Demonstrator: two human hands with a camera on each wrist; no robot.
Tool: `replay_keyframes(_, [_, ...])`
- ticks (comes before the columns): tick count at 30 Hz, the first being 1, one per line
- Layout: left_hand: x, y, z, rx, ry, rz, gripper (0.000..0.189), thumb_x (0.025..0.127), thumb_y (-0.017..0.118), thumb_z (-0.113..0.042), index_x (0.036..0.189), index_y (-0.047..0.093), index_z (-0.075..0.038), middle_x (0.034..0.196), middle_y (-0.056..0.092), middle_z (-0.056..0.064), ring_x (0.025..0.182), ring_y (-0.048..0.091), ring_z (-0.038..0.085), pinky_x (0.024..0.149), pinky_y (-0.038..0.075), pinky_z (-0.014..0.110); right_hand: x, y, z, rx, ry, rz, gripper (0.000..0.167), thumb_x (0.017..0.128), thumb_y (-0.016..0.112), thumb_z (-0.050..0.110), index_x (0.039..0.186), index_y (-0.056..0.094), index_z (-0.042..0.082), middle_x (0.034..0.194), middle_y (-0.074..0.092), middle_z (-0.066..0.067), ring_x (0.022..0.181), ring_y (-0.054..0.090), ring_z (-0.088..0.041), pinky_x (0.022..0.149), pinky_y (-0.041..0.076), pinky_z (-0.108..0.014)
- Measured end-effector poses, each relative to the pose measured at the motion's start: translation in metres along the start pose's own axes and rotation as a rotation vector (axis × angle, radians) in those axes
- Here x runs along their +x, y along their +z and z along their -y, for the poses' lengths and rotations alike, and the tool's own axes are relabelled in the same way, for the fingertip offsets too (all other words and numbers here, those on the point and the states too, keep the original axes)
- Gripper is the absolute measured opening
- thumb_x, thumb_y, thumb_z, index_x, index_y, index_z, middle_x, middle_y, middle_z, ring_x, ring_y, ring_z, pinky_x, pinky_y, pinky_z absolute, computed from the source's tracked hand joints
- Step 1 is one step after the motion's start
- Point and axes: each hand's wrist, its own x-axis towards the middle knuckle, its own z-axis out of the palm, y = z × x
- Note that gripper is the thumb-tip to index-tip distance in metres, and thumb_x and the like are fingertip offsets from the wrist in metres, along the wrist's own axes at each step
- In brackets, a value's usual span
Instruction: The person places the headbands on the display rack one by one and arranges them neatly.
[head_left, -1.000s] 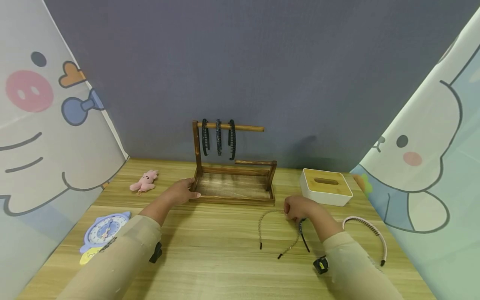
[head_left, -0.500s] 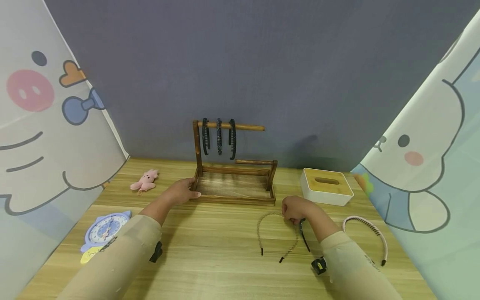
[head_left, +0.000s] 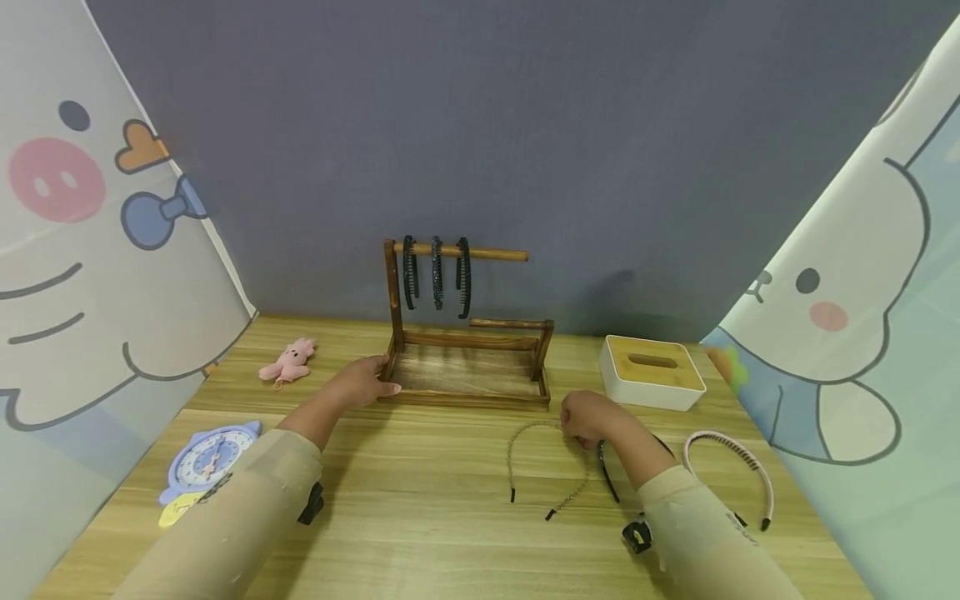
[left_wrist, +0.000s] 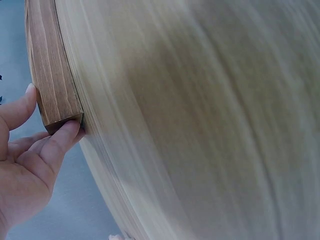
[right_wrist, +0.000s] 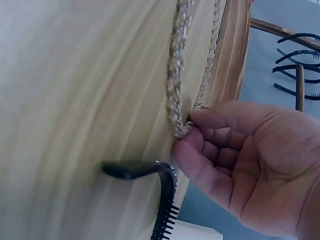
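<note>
My left hand (head_left: 356,385) holds the left front corner of a brown wooden headband rack (head_left: 468,399). In the left wrist view its thumb (left_wrist: 22,107) lies along one side of the wood and the fingers meet the end. My right hand (head_left: 592,419) pinches the bend of a gold beaded headband (right_wrist: 175,65) between thumb and fingertips. Both black-tipped ends of that headband point toward me. Partly hidden under the right forearm is a black toothed headband (right_wrist: 167,190). From the rack's upper bar (head_left: 498,253) hang several dark headbands (head_left: 437,275).
A pale pink headband (head_left: 738,450) lies right of my right arm. Behind it stands a white tissue box (head_left: 647,392) with a wooden lid. At the left are a pink plush toy (head_left: 291,362) and a blue toy clock (head_left: 212,458). A grey wall (head_left: 480,125) rises behind.
My right hand has shifted slightly left with the beaded headband, uncovering more of the black headband beside it. The left hand and the rack have stayed put.
</note>
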Motion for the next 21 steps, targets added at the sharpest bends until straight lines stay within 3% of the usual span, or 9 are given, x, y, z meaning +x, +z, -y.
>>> replay_keyframes(5, [0.000, 0.000, -0.001, -0.001, -0.003, -0.003, 0.075, 0.098, 0.061, -0.028, 0.155, 0.021, 0.001, 0.156, 0.027, 0.028, 0.143, 0.027, 0.046, 0.113, 0.028, 0.060, 0.000, -0.002, -0.002, 0.044, -0.023, -0.018, 0.015, 0.090, 0.056, 0.006, 0.076, 0.057, 0.011, 0.061, 0.057, -0.003, 0.048, 0.051, -0.014, 0.050, 0.041, -0.027])
replay_keyframes(11, [0.000, 0.000, 0.000, -0.003, 0.004, -0.004, 0.076, 0.098, 0.062, -0.028, 0.155, 0.021, 0.002, 0.156, 0.027, 0.029, 0.143, 0.027, 0.046, 0.113, 0.028, 0.060, -0.003, -0.011, -0.008, 0.384, -0.140, 0.049, 0.006, 0.093, 0.055, 0.004, 0.093, 0.059, 0.000, 0.071, 0.062, -0.016, 0.053, 0.053, -0.018, 0.052, 0.049, -0.034])
replay_keyframes(14, [0.001, 0.000, 0.000, -0.003, 0.004, -0.001, 0.078, 0.097, 0.063, -0.029, 0.155, 0.021, 0.002, 0.156, 0.027, 0.029, 0.143, 0.027, 0.046, 0.113, 0.029, 0.060, -0.005, -0.017, -0.011, 0.578, -0.194, 0.117, 0.019, 0.095, 0.054, 0.003, 0.109, 0.057, -0.009, 0.082, 0.062, -0.023, 0.059, 0.057, -0.021, 0.059, 0.053, -0.043])
replay_keyframes(17, [0.001, 0.000, 0.001, -0.003, 0.003, -0.003, 0.078, 0.097, 0.063, -0.029, 0.155, 0.021, 0.002, 0.156, 0.028, 0.029, 0.143, 0.028, 0.046, 0.113, 0.029, 0.060, -0.006, -0.021, -0.012, 0.731, -0.218, 0.179, 0.032, 0.098, 0.056, 0.008, 0.124, 0.053, -0.010, 0.097, 0.060, -0.029, 0.070, 0.062, -0.022, 0.070, 0.055, -0.052])
replay_keyframes(21, [0.000, -0.001, 0.001, 0.000, 0.000, -0.003, 0.076, 0.098, 0.062, -0.028, 0.155, 0.021, 0.001, 0.156, 0.028, 0.028, 0.143, 0.028, 0.046, 0.113, 0.029, 0.060, -0.008, -0.025, -0.013, 0.888, -0.254, 0.229, 0.046, 0.096, 0.063, 0.012, 0.136, 0.050, -0.006, 0.116, 0.059, -0.025, 0.085, 0.064, -0.025, 0.077, 0.056, -0.043])
